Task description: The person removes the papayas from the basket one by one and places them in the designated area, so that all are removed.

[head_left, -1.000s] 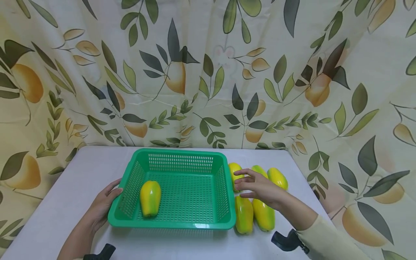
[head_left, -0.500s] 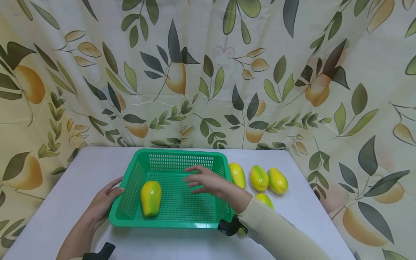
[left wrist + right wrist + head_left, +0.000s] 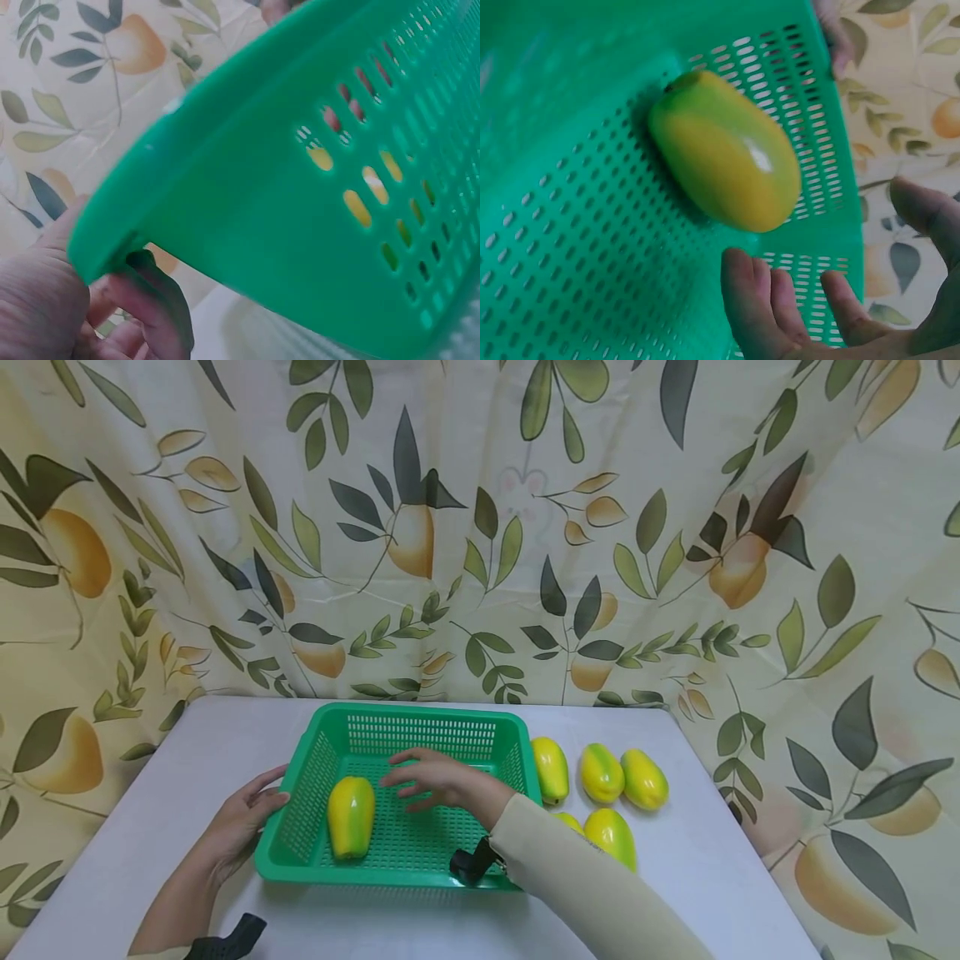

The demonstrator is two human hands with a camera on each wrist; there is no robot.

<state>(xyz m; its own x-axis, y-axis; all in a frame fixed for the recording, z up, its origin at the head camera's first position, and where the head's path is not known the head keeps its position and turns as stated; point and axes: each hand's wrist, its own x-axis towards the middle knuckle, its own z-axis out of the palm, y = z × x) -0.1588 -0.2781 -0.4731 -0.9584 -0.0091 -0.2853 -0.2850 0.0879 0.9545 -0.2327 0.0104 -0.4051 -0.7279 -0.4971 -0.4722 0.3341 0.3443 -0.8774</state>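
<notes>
A green plastic basket [image 3: 360, 877] with slotted walls stands on the table. On its left side lies a yellow-green papaya [image 3: 351, 818], blunt end toward the front. My left hand [image 3: 238, 822] grips the basket's left rim; in the left wrist view the thumb side is at the rim and fingers [image 3: 154, 307] curl beneath it. Over the basket's middle hovers my right hand [image 3: 442, 778], fingers spread and holding nothing, just right of the papaya. From the right wrist, the papaya [image 3: 724, 157] is apart from the fingertips [image 3: 737, 262].
Several more papayas [image 3: 602, 772] lie on the white table [image 3: 697, 852] right of the basket, some partly covered by my right sleeve [image 3: 592, 877]. A black wrist mount [image 3: 472, 862] juts out over the basket's front rim. A leaf-and-fruit printed curtain [image 3: 480, 610] hangs behind.
My right hand has moved left from above the papayas beside the basket to over its inside, near the papaya there. My left hand keeps its grip on the rim.
</notes>
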